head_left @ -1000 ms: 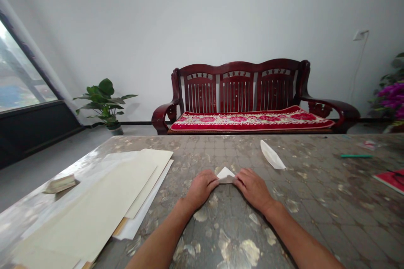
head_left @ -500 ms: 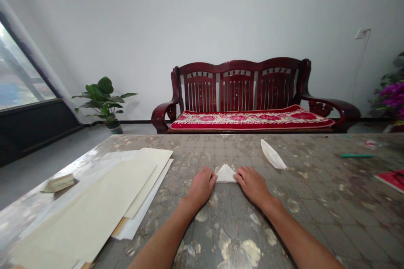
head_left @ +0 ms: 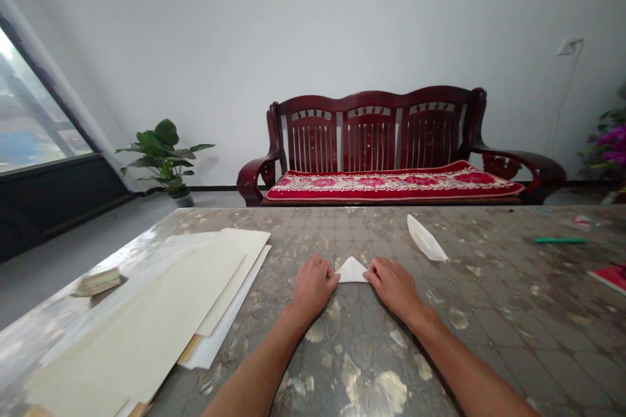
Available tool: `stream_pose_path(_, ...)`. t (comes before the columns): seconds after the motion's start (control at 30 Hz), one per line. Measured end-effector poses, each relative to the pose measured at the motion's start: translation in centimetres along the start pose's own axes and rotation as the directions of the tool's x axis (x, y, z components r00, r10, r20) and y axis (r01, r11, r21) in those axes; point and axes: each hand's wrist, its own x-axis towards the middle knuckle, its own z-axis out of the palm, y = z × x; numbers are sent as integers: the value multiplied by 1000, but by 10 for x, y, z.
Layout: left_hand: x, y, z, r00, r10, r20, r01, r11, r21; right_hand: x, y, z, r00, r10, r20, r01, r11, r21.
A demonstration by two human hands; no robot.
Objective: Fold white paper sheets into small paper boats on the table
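Observation:
A small white folded paper point(head_left: 351, 270), triangular with its point away from me, lies on the patterned table between my hands. My left hand point(head_left: 314, 283) pinches its left corner, fingers curled together. At the right corner, my right hand point(head_left: 391, 283) grips the paper between thumb and fingers. Beyond my right hand rests a white boat-shaped folded paper point(head_left: 426, 238), touched by neither hand.
Large cream sheets point(head_left: 161, 306) are stacked at the left, with a small block-like bundle point(head_left: 99, 281) beside them. On the right lie a green pen point(head_left: 561, 240) and a red item point(head_left: 611, 277). A wooden bench point(head_left: 369, 137) stands past the table point(head_left: 303, 221).
The view has shifted slightly, moving the scene a little to the right. The top of the folded paper now shows a single point, where its tip looked split before. Both hands remain at its corners.

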Motion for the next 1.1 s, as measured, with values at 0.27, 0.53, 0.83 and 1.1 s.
stream_pose_path(0.27, 1, -4, -1, 1000, -2, -5, 2, 998, -57, -1, 2, 2, 1000, 12, -15, -12, 1000, 26)
stream_pose_path(0.53, 2, -2, 1, 993, 101, 62, -92, 987, -131, -3, 1, 1, 999, -46, 2, 46, 999, -6)
stream_pose_path(0.83, 4, 3, 8, 949, 306, 76, -304, 952, -39, -3, -1, 0, 998, -61, 11, 62, 994, -85)
stream_pose_path(1.1, 1, 1, 13, 882, 437, 178, -450, 892, 38, -7, -10, -3, 979, -203, 22, 201, 940, -276)
